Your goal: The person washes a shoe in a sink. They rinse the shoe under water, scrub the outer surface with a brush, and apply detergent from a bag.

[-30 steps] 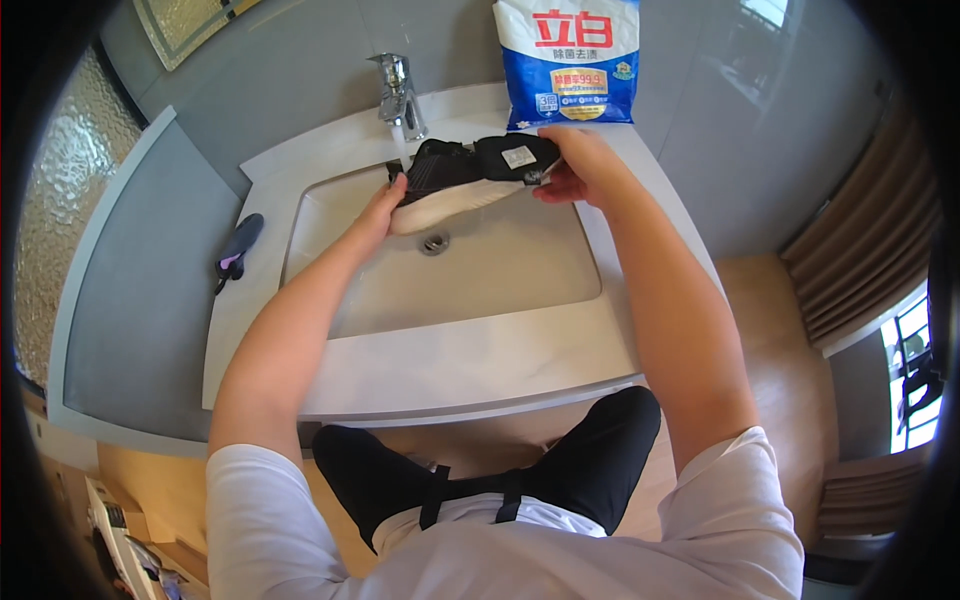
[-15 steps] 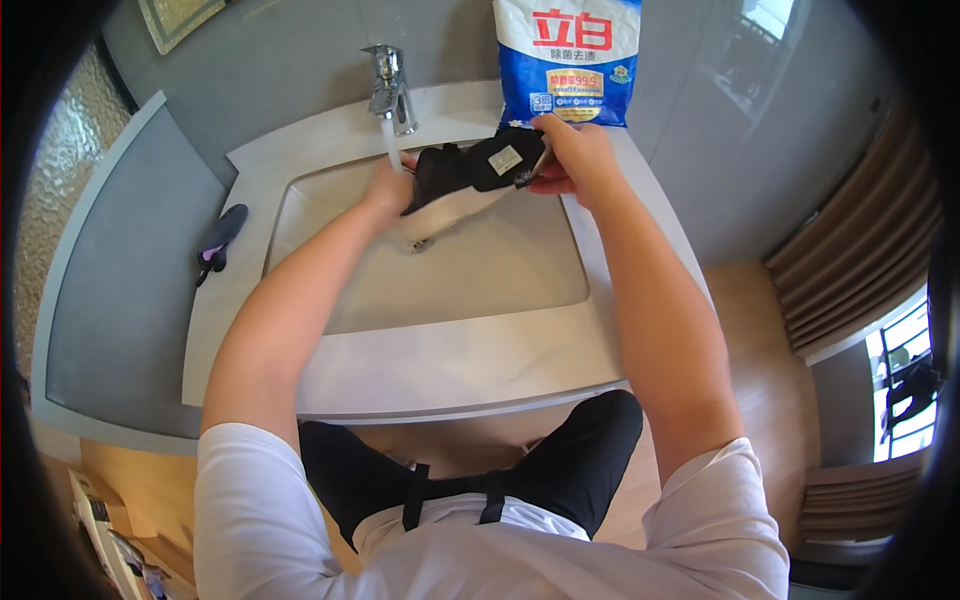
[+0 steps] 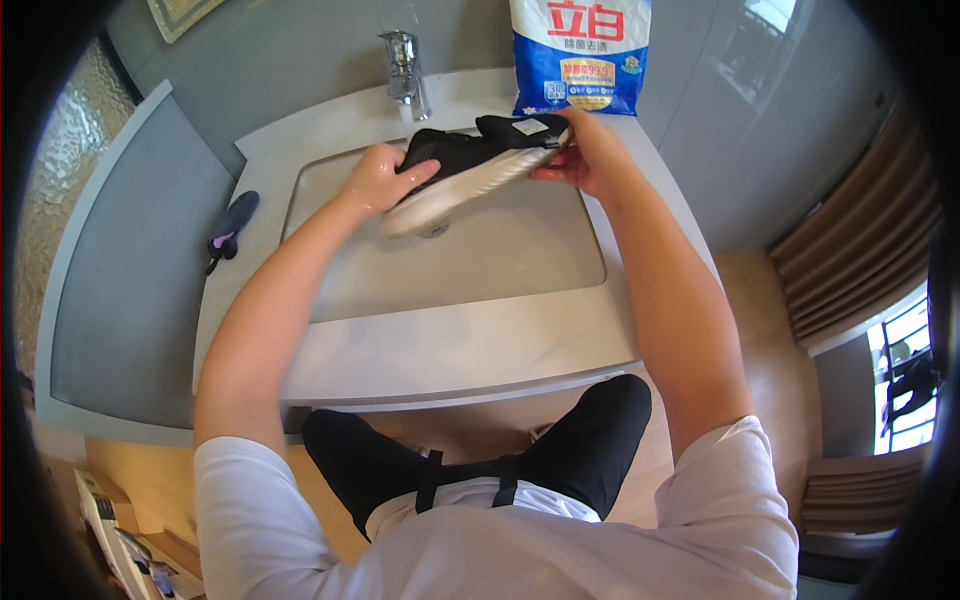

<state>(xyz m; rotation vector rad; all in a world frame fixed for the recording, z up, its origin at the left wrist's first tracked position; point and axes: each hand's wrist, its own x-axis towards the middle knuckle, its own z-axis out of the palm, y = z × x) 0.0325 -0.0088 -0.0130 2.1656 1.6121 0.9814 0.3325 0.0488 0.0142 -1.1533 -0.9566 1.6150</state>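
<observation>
A black shoe with a white sole (image 3: 462, 190) is held tilted above the sink (image 3: 500, 262), its sole side turned toward me. My left hand (image 3: 380, 178) grips the toe end, the thumb lying over the black upper. At the heel end my right hand (image 3: 588, 155) is closed, its fingers around the back of the shoe. Water runs from the chrome faucet (image 3: 405, 72) just behind the shoe's toe. Part of the drain (image 3: 434, 230) shows below the sole. Wet spots glisten on my left hand.
A blue and white detergent bag (image 3: 583, 60) stands on the counter behind my right hand. A dark brush with a purple patch (image 3: 233, 228) lies on the counter's left side. A grey panel (image 3: 120, 270) borders the counter at left.
The shoe has turned so that more of its white side shows. My left hand's thumb now lies across the upper. The whole view has shifted slightly.
</observation>
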